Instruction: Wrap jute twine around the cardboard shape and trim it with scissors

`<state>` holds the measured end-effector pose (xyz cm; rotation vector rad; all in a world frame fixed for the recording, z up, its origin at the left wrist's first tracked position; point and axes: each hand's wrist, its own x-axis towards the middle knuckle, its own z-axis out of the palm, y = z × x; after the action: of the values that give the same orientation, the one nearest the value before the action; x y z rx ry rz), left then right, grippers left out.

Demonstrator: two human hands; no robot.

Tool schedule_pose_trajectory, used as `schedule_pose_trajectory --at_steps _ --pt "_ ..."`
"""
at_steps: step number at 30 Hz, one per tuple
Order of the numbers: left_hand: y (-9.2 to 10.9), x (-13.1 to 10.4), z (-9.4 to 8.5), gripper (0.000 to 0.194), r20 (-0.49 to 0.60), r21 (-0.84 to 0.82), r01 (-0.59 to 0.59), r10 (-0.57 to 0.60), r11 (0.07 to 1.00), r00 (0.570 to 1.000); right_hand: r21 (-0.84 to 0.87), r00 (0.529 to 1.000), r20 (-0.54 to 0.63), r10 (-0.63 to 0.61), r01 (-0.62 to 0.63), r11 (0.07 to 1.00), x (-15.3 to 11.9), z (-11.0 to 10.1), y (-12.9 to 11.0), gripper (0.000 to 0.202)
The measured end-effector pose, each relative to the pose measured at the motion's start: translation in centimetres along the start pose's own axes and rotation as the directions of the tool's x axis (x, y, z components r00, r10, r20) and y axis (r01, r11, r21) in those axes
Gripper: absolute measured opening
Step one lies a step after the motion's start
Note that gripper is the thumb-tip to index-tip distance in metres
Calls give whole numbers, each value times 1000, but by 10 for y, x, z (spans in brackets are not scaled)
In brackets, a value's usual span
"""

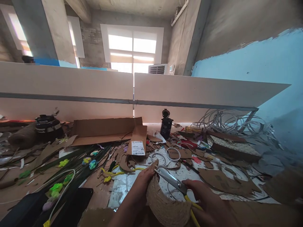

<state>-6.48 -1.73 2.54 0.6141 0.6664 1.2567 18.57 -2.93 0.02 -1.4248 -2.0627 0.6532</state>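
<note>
Gripping a twine-wrapped crescent by its upper end in the left hand, toward the near edge of the tabletop. Holding yellow-handled scissors in the closed right hand, blade tips pointed at that end. Facing a black flip-lid bottle near the far edge.

Btm edge crops the work; label text unreadable.
Curved tan fibre-wrapped piece & silver metal scissors w/ yellow handles run off the btm. Fingers of left hand partly hidden behind the piece; those of right hand partly lost in shadow (v. dark there). Print on white rectangular paper label too small to read.
</note>
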Motion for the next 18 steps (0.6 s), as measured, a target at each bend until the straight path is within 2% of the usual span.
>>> schedule_pose_trajectory --at_steps 4,10,12,18 --pt "-3 10 -8 39 31 15 40 -41 999 999 -59 999 -28 -17 15 998 1 3 2 48" --pt "-8 23 -19 44 105 -20 44 -42 999 994 -159 997 -73 -24 12 987 0 -4 -24 41" --pt "-8 24 -20 45 117 -38 28 -24 999 993 -176 997 -69 -32 20 984 0 -4 -25 40" --pt "-5 10 -9 43 93 -81 7 1 997 996 -166 999 -17 -42 39 985 2 16 17 50"
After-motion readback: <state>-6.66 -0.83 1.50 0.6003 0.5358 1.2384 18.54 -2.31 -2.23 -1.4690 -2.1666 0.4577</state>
